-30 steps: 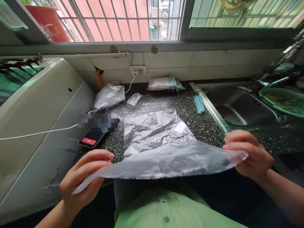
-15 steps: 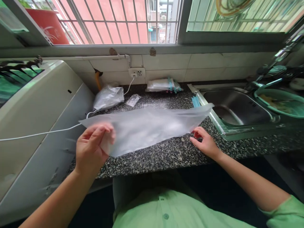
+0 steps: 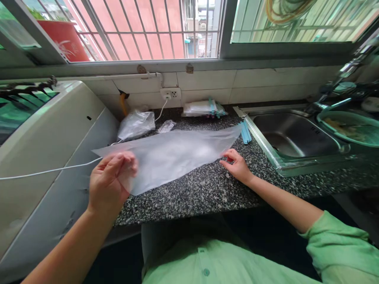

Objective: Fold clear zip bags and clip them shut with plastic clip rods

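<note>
A long, translucent plastic bag (image 3: 174, 154) is stretched out between my two hands, just over the dark speckled counter (image 3: 189, 193). My left hand (image 3: 111, 177) is closed on its left end, thumb against bent fingers, with some of the film showing through beside the palm. At the lower right edge, my right hand (image 3: 237, 165) has its bent fingertips on the film; its thumb sits slightly apart. The bag's far right corner reaches past the right fingers, close to a small bundle of light-blue strips (image 3: 245, 132).
Behind the bag lie a crumpled clear bag (image 3: 136, 124), a small clear packet (image 3: 166, 126) and a stack of bags with blue clips (image 3: 201, 108). A white cable (image 3: 53, 170) crosses at left by a white appliance (image 3: 56, 130). The sink (image 3: 296, 132) and green basket (image 3: 349, 126) stand right.
My right hand has moved left, and the bag's right end with it, uncovering more of the blue strips. My left hand has shifted slightly left, still holding its end.
</note>
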Motion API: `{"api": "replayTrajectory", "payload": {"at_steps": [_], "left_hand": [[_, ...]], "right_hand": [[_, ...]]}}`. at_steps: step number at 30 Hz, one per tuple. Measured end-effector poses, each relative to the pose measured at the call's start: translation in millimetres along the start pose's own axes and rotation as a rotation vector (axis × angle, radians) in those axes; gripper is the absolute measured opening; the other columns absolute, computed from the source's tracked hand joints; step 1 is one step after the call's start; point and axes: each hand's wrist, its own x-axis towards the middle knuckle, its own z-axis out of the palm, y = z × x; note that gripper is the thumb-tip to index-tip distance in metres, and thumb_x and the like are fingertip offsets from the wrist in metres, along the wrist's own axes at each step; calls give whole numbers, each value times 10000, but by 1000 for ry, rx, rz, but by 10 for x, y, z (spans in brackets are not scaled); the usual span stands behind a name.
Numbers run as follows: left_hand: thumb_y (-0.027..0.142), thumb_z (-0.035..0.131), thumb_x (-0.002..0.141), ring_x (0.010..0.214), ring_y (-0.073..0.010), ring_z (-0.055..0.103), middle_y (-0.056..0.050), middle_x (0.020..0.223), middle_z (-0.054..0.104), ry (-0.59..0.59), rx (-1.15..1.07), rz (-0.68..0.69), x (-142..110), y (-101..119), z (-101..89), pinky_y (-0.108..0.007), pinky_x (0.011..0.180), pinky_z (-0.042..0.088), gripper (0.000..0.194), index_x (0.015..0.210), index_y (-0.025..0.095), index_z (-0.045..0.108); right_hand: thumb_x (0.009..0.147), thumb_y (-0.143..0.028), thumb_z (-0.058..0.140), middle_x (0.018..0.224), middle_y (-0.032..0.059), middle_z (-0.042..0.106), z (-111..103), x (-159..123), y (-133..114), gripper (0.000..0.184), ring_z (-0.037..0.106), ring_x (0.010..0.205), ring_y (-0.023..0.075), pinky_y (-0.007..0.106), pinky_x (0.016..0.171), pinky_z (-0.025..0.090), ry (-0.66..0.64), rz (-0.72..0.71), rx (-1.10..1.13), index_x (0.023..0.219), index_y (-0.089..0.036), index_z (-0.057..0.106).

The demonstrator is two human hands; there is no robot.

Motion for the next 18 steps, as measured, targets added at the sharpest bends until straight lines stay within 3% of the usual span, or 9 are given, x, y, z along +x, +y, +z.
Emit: {"api": "replayTrajectory", "payload": {"at_steps": [6, 13, 18], "left_hand": [[230, 718, 536, 449, -92, 507, 5, 567, 602, 50, 2, -38, 28, 11, 40, -198, 350, 362, 125, 537, 156, 618], [208, 655, 534, 444, -78, 497, 7, 557, 576, 167, 11, -150, 87, 86, 94, -192, 361, 365, 92, 545, 156, 581], [170, 583, 622, 427, -60, 465, 14, 542, 552, 176, -43, -179, 204, 200, 205, -173, 353, 321, 89, 564, 159, 517]], "right_hand": [[698, -185, 635, 786, 7, 489, 91, 125, 78, 129, 465, 653, 123, 264, 620, 441, -61, -45, -44, 823, -199, 604], [718, -164, 598, 807, 29, 529, 252, 289, 126, 29, 533, 766, 159, 294, 701, 453, -22, -105, -37, 715, -190, 612], [765, -194, 553, 789, 27, 515, 181, 281, 109, 89, 503, 662, 118, 248, 586, 429, -97, -119, 43, 696, -184, 609]]}}
